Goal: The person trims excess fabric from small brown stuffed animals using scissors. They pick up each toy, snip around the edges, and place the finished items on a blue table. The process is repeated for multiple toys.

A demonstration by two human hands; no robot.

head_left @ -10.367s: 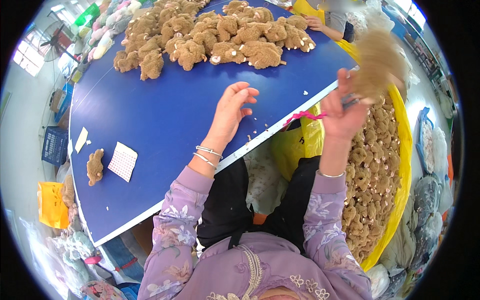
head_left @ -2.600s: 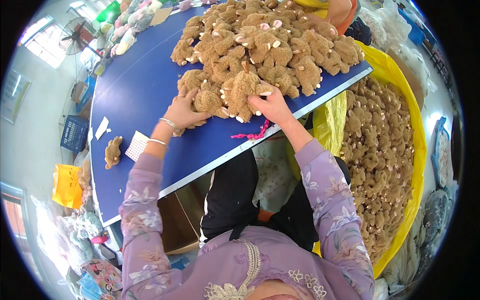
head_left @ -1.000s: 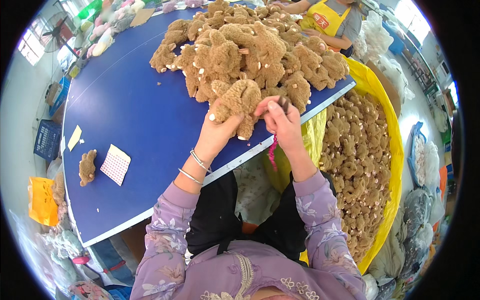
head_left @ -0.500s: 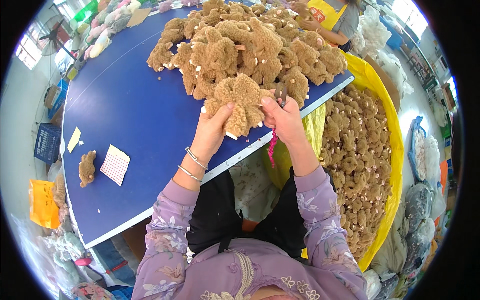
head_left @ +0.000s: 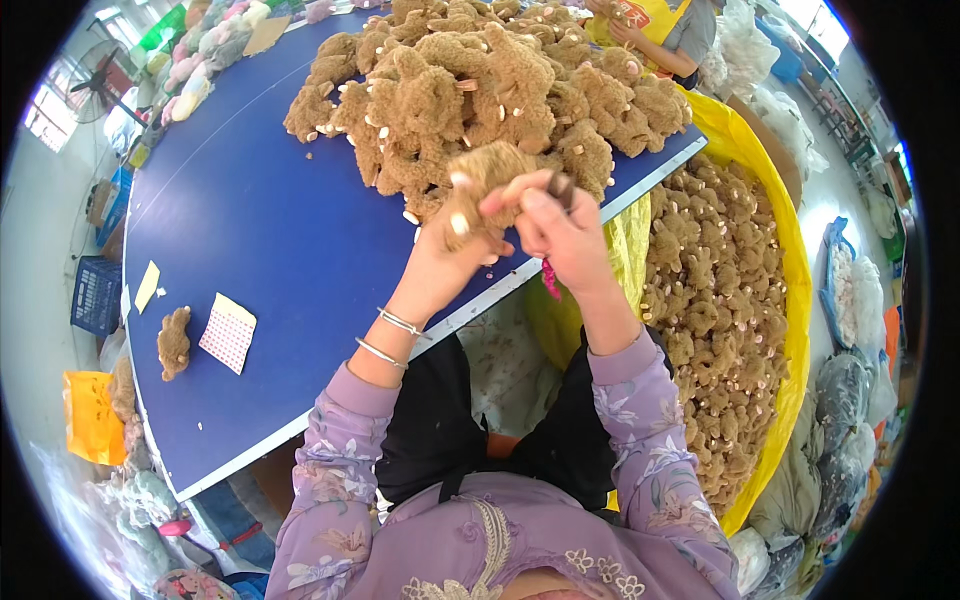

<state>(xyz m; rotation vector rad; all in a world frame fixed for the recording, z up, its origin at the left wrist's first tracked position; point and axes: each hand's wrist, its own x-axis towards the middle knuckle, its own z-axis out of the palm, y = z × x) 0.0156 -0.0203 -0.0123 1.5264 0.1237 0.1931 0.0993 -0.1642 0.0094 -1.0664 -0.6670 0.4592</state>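
Note:
My left hand (head_left: 447, 258) is closed round a small brown plush toy (head_left: 488, 163) with pale tips, held over the near edge of the blue table (head_left: 300, 270). The toy is tilted and smeared by motion. My right hand (head_left: 566, 238) grips small thread snips (head_left: 561, 188), whose dark blades show blurred above the fingers. A bright pink cord (head_left: 551, 280) hangs below that hand. My right index finger reaches across to the toy; I cannot tell whether it presses on it. Just beyond both hands rises a heap of similar plush toys (head_left: 470, 85).
One brown toy (head_left: 173, 343) lies at the table's left beside a dotted sheet (head_left: 228, 333) and a yellow slip (head_left: 148, 287). To my right stands a yellow-lined container (head_left: 795, 330) full of brown toys. Across the heap another person (head_left: 660, 40) handles a toy. A blue crate (head_left: 97, 295) stands left.
The toy has been turned over and tilted in my left hand, showing its pale tips. My right index finger has stretched leftward toward it, the snips still in that hand.

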